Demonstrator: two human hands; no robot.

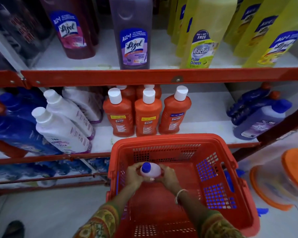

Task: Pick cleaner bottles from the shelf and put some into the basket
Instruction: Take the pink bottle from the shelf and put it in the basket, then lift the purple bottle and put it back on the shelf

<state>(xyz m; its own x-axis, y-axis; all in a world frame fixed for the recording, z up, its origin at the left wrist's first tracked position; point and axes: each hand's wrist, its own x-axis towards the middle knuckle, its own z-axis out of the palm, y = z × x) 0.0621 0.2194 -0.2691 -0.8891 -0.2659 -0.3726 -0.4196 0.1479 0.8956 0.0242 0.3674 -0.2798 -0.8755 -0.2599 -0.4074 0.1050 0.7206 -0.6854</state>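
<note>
A pale lilac cleaner bottle (152, 171) with a blue cap stands upright inside the red plastic basket (234, 170) on the floor. My left hand (134, 174) grips its left side and my right hand (168, 175) grips its right side, both down in the basket. The basket holds nothing else that I can see. On the shelf just behind it stand orange Bactin bottles (147, 112) with white caps, white bottles (62, 127) to the left, and a lilac bottle (259, 124) with a blue cap to the right.
The upper shelf carries a purple Lizol bottle (132, 33), a maroon Lizol bottle (71, 28) and yellow floor cleaners (203, 35). Red shelf rails (144, 77) cross in front. Orange-lidded plastic tubs (282, 179) sit on the floor at right. A shoe (13, 229) shows at bottom left.
</note>
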